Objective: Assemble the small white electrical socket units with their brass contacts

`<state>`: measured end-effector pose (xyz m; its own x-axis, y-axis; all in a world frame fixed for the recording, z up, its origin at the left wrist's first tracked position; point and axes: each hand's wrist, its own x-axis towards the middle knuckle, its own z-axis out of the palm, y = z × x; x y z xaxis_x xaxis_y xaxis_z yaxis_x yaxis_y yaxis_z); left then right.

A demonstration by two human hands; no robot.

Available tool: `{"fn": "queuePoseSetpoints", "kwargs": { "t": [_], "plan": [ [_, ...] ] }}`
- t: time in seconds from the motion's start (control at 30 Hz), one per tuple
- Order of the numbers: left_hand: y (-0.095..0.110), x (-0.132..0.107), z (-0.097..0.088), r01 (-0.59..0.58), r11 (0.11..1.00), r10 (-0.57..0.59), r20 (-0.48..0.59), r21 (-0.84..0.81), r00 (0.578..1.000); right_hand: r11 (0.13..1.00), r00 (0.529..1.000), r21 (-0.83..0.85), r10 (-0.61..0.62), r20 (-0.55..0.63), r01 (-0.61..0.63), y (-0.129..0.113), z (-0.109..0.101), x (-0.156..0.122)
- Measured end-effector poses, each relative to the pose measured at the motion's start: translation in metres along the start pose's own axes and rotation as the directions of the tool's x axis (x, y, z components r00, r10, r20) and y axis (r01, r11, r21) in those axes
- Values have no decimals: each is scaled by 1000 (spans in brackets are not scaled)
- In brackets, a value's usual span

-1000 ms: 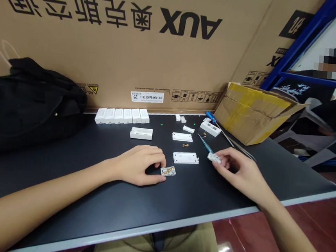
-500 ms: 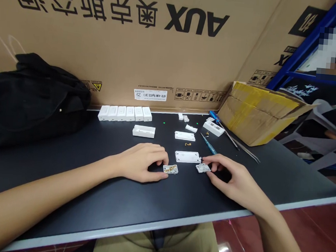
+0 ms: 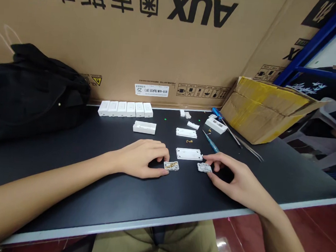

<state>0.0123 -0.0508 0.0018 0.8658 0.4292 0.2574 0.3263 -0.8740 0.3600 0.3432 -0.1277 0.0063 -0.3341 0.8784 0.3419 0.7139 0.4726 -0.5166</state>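
Cupping half-open, the left hand touches a white housing with brass contacts, the right hand a second housing.

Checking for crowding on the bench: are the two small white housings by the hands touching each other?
Apart: the head view shows black tabletop between the brass-filled housing and the other small housing.

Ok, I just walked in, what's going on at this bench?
A person is working bare-handed at a black bench. Their left hand is against a small white plastic housing with brass contacts, and their right hand is at another small white housing. A white cover plate lies between the hands, and a row of white modules stands further back.
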Motion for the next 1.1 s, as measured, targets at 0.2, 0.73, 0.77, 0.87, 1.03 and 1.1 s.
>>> {"fn": "queuePoseSetpoints", "kwargs": {
  "t": [0.2,0.73,0.77,0.87,1.03,1.1],
  "plan": [
    [-1,0,0,-1,1000,1,2,-5,1000,1000,1000,7,6,8,-6,2,0,-1],
    [1,1,-1,10,1000,-10,2,-24,1000,999,998,9,-54,39,53,3,1,-2],
    [1,1,-1,9,1000,-9,0,-26,1000,998,997,8,-59,44,59,3,0,-2],
    [1,0,0,3,1000,-3,-11,-27,1000,996,994,3,-89,60,89,4,0,-4],
    [-1,0,1,-5,1000,5,-18,-24,1000,991,989,-1,-136,56,137,8,1,-5],
    [-2,0,1,-3,1000,3,-16,-25,1000,989,988,0,-145,56,146,8,1,-5]
  ]
}}
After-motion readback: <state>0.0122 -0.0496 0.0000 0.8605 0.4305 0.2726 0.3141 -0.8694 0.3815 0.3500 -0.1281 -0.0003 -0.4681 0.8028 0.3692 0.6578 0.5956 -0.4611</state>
